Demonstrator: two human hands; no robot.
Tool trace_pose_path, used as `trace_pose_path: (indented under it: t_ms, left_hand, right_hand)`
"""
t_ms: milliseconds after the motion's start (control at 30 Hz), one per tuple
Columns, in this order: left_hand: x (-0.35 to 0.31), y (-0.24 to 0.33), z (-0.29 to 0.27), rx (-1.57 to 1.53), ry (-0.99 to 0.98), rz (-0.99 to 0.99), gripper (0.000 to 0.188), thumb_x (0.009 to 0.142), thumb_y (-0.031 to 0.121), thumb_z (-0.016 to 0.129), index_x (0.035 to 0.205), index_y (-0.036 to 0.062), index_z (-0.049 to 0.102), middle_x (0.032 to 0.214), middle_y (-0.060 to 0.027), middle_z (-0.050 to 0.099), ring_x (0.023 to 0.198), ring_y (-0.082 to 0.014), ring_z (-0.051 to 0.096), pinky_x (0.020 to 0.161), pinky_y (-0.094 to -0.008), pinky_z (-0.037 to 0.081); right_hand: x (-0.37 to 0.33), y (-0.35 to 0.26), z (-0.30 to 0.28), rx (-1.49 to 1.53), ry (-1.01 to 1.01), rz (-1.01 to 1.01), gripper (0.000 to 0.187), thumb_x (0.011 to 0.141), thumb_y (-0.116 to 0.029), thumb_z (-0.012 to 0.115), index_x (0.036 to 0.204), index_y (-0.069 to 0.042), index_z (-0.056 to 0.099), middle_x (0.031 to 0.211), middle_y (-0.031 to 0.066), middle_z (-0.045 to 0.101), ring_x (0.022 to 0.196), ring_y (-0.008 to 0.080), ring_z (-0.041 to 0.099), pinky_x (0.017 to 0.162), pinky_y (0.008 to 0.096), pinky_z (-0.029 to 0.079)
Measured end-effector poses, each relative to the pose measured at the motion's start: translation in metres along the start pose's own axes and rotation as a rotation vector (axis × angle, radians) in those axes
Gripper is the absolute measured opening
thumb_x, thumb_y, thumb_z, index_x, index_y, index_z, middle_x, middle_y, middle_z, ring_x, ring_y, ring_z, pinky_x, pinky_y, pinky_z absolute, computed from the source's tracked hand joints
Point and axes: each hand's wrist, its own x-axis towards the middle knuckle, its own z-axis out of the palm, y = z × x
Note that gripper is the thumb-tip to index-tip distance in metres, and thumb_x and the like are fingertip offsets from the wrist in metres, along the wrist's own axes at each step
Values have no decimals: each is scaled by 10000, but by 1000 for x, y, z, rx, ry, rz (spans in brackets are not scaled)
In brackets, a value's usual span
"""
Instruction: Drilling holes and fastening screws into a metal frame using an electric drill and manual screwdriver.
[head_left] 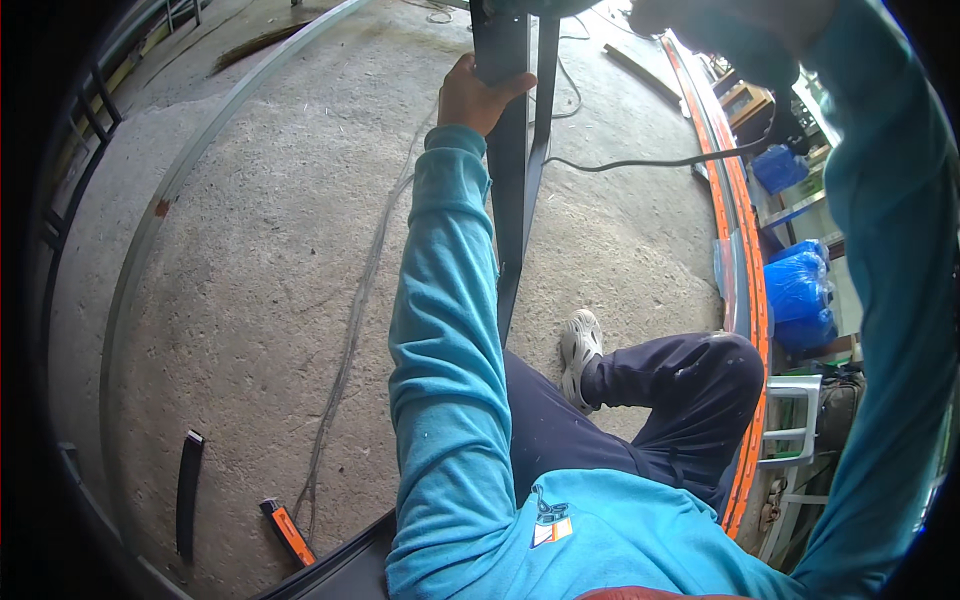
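Gripping a dark metal bar (pixel 510 180) that rises from the middle of the concrete floor (pixel 250 250) toward the far edge, the left hand (pixel 474 100) has its thumb laid across the bar's face and its fingers clamped at the left side. The right hand (pixel 740 18) is near the upper right, cut by the picture's border and blurred; I cannot tell whether its fingers are apart or together.

The floor is grey, rough and stained. A pale metal rail (pixel 150 230) runs along its left edge, bent by the lens, and an orange beam (pixel 752 320) lines its right edge. Toward the near left corner lie a short black strip (pixel 188 495) and an orange-and-black piece (pixel 288 533). Thin cords (pixel 362 300) trail across the middle; a dark cable (pixel 640 163) crosses toward the right edge.

Beyond the orange beam are blue plastic-wrapped bundles (pixel 798 292) and a white stool (pixel 800 420). Dark metal framing (pixel 100 125) stands past the left edge.
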Motion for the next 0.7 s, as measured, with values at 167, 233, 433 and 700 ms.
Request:
trace_pose_path:
  t_ms: [167,233,433,700]
  left_hand:
    - [-1,9,0,-30,10,6,684,621,456,882,1064,-9,646,1023,-145,715,946,-271,691,857,-369,538]
    - [1,18,10,-61,3,31,681,629,447,879,1078,-9,645,1027,-143,712,954,-264,688,856,-366,537]
    - [5,-3,3,-86,16,124,624,699,398,846,1126,-8,639,1031,-139,709,961,-242,684,846,-351,535]
    - [-21,49,7,-934,-70,-307,255,982,282,568,987,27,583,779,-66,613,754,-166,688,563,-282,557]
  right_hand:
    - [0,55,72,343,509,-526,289,742,-40,667,1026,10,652,795,62,646,710,204,630,659,328,526]
    - [15,104,79,221,324,-633,656,700,-14,689,1335,-40,528,947,172,694,881,262,707,764,382,558]
    - [-24,65,165,496,517,-275,764,694,35,600,1431,-33,412,1165,166,651,1079,241,640,924,338,498]
    - [-19,49,230,403,657,-261,897,660,-36,710,1472,-60,330,977,226,692,873,391,703,728,434,577]
